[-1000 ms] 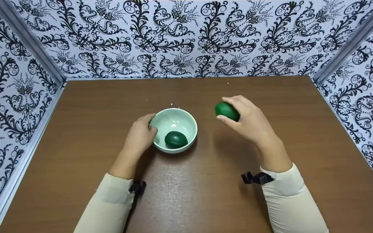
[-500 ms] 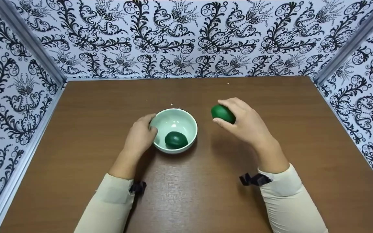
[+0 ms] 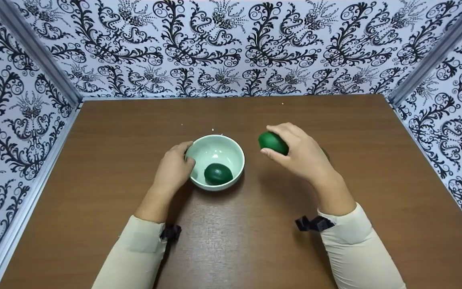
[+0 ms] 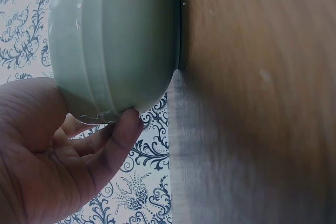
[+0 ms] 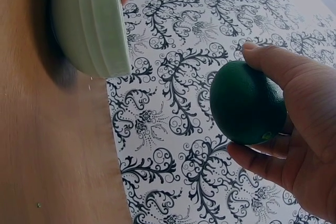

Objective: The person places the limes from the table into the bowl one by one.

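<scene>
A pale green bowl [image 3: 235,150] stands on the wooden table. One dark green lime [image 3: 218,174] lies inside it, towards the near side. My left hand [image 3: 171,168] grips the bowl's left rim; in the left wrist view its fingers [image 4: 125,129] curl against the ribbed outer wall. To the bowl's right, my right hand [image 3: 305,154] holds a second smooth green lime [image 3: 272,143] between thumb and fingers, raised over the table. The right wrist view shows this lime [image 5: 244,103] with a small stem mark at its lower end.
Behind the right hand peeks the edge of a small dark greenish thing [image 3: 325,153]. White panels with black scrollwork [image 3: 223,48] close off the back and both sides of the table [image 3: 223,241]. Tiny white specks [image 3: 212,129] dot the tabletop beyond the bowl.
My right hand has shifted left and slightly nearer with the lime, closer to the bowl. The small greenish edge now shows behind it. Left hand and bowl have stayed put.
</scene>
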Demonstrator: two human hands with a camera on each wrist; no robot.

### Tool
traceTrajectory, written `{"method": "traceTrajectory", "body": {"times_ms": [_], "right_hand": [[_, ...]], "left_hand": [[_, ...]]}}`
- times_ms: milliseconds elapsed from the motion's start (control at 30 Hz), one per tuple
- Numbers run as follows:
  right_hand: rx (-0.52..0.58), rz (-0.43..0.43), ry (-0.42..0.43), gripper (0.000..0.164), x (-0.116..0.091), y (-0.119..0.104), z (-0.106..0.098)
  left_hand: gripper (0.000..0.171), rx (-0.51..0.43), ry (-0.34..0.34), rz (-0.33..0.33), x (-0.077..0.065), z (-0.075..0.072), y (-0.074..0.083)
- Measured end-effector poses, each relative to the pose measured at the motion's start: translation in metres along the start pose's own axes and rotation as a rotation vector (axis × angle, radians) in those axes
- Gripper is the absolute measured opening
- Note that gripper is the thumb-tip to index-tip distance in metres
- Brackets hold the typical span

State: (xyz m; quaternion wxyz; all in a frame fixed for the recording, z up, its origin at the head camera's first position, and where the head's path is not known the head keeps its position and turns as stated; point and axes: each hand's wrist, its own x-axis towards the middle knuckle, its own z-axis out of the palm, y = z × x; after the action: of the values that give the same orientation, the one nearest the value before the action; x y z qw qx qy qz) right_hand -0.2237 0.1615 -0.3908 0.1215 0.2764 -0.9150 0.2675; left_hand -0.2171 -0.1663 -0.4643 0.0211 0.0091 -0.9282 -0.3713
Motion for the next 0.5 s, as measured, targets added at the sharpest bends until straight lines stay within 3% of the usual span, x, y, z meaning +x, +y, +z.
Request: {"method": "traceTrajectory", "body": {"times_ms": [500], "right_hand": [[0.003,-0.007,-0.03,0.058,0.0008,-0.0027,0.0048]], "left_hand": [[0.053,-0.002,0.009,0.008,0.0006,0.0009,-0.0002]]}}
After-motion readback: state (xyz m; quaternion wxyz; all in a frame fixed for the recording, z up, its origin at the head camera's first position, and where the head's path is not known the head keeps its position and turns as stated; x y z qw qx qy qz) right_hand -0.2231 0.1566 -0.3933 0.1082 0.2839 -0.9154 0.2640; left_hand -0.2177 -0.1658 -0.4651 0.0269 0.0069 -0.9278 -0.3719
